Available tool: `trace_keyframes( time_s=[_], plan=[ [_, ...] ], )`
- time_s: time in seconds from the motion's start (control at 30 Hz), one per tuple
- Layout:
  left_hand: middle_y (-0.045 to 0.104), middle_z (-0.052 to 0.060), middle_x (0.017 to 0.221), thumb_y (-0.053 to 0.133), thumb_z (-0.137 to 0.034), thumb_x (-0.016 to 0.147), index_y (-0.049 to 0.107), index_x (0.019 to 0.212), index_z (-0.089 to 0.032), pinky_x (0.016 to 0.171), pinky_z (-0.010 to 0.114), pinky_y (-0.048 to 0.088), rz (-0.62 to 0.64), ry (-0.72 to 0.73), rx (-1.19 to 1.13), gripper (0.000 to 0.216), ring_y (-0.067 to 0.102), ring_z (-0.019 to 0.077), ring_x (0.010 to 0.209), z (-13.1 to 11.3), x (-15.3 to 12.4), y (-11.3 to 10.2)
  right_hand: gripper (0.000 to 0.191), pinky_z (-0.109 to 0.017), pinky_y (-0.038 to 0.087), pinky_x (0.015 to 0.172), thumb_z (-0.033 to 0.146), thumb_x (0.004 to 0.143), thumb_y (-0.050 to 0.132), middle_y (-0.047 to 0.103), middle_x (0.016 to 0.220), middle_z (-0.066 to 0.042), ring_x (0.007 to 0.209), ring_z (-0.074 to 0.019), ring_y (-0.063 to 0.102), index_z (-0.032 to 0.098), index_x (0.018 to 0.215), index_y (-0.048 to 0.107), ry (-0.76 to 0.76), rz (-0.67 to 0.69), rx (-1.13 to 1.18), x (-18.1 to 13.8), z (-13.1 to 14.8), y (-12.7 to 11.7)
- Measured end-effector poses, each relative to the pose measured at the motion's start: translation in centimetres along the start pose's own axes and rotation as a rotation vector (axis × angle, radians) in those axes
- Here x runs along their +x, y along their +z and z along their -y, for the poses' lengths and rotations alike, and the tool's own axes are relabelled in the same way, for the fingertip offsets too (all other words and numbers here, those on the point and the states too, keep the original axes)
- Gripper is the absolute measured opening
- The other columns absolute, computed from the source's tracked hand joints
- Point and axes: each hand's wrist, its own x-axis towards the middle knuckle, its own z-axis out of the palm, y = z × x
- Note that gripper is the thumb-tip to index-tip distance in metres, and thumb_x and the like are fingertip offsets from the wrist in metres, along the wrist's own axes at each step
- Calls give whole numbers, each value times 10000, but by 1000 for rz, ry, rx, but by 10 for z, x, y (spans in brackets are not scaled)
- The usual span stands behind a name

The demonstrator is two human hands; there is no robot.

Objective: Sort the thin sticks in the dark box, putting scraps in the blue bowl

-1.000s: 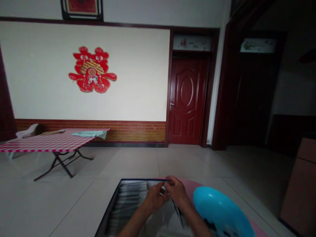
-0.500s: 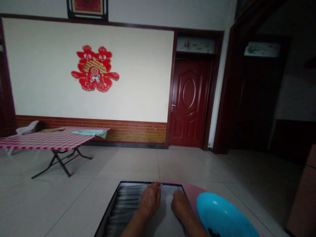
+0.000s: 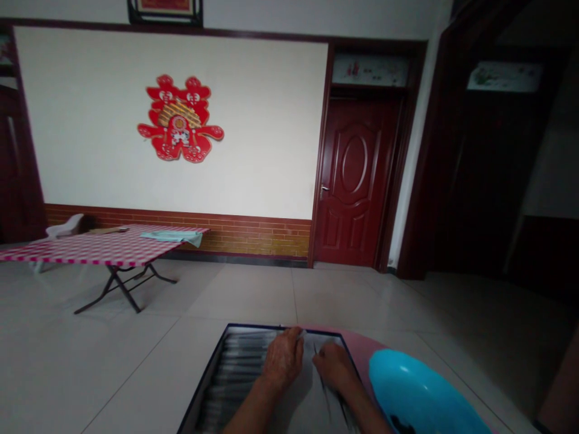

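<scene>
A shallow tray (image 3: 253,326) with a dark blue rim and pale inside lies in front of me. Rows of thin, dark, blurred strips (image 3: 237,367) fill its left side. My left hand (image 3: 283,358) is over the tray near its far edge, fingers closed together with a small pale tip showing past them; what it grips is unclear. To its right, my right hand (image 3: 333,364) is closed in a pinch on a thin dark strip (image 3: 326,398), which hangs down toward me over the pale tray surface.
The tray lies on a pink round surface (image 3: 362,351). A bright blue basin (image 3: 420,383) with something dark in it stands at the right. Farther off are a folding table (image 3: 104,248) with a checked cover, a pale green cloth (image 3: 174,236) and a white chair (image 3: 66,228).
The view has shifted slightly, so everything sits a bit differently. A thin dark strip now shows at my right hand; it was not visible before. My left hand stays near the tray's far edge.
</scene>
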Motion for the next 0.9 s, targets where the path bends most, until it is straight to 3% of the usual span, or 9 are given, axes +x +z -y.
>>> trace_keyframes(
  time_s=[0.13,0.27,0.4,0.47,0.63,0.73,0.9],
  plan=[
    [709,113,1120,408,-228,925,588,1198,-164,911,354,514,-14,-16,0,334,667,224,1023,2,3,1,91,-251,421,523,201,661,541,634,510,13,528,-166,605,218,607,613,34,44,169,6,4,-3],
    [730,113,1060,397,-245,935,607,1173,-158,863,342,538,-90,9,-1,329,691,223,968,5,3,7,240,-232,407,476,360,722,517,638,582,24,518,-143,575,199,840,650,65,20,494,7,5,-7],
    [737,121,1013,387,-219,927,624,1123,-150,810,340,559,-189,83,31,316,708,218,897,9,1,15,450,-252,462,571,451,603,688,697,725,-18,704,-185,640,180,961,671,147,-42,876,6,10,-9],
    [739,120,995,386,-208,923,629,1103,-152,797,329,564,-205,116,34,307,709,212,886,10,0,17,500,-258,472,589,468,558,736,710,779,-36,765,-206,650,175,960,678,172,-80,933,5,13,-10],
    [739,109,1005,393,-195,914,619,1137,-161,798,338,565,-184,122,42,319,708,217,895,9,-2,15,484,-262,465,560,592,631,668,709,768,-43,751,-209,640,174,873,706,162,-138,943,3,15,-13],
    [737,101,1031,399,-179,907,598,1187,-170,789,330,568,-157,154,22,344,708,209,897,7,-2,13,481,-269,493,600,598,618,688,716,788,-35,800,-221,657,187,866,703,142,-139,987,4,15,-13],
    [731,105,1059,395,-148,889,600,1191,-174,790,323,570,-170,216,-17,366,707,200,903,4,-4,12,470,-272,493,556,576,556,737,709,725,-23,720,-217,662,189,818,689,141,-174,1008,6,15,-11]
  ],
)
